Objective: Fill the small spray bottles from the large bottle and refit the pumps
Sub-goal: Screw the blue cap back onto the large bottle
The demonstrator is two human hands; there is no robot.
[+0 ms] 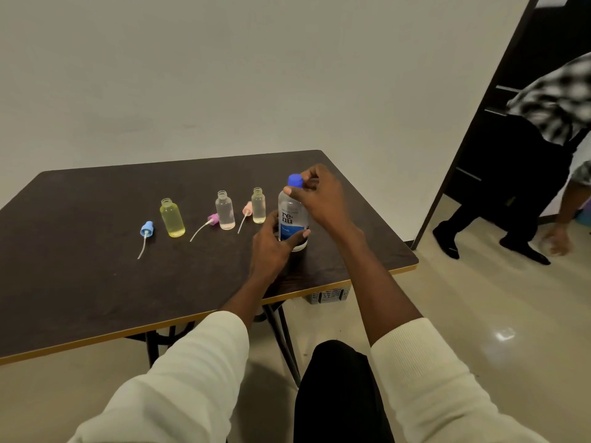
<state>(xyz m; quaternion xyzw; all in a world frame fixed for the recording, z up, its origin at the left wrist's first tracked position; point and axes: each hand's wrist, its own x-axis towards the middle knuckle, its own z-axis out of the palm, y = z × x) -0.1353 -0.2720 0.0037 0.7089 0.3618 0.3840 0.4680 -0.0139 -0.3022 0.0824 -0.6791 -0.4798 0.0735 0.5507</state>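
Blue-capped and upright, the large bottle (292,219) stands on the dark table (96,282) near its right edge, long axis vertical, cap (295,180) pointing up. The left hand (271,244) wraps around its lower body, thumb across the blue label, while the right hand (323,196) pinches the cap from the right side with curled fingers. To the left stand three small bottles in a row, all upright with open necks and no pumps. The nearest one (258,206) holds pale yellowish liquid most of the way up; the middle one (225,211) is clear, with only a shallow layer showing at the bottom; the far-left one (172,218) is filled with yellow liquid almost to the shoulder. Beside each lies its pump on its side, tube trailing toward the near edge: a pink pump (247,208), a purple pump (212,219) and a blue pump (146,229). At the right, another person (543,148) bends in a dark doorway.
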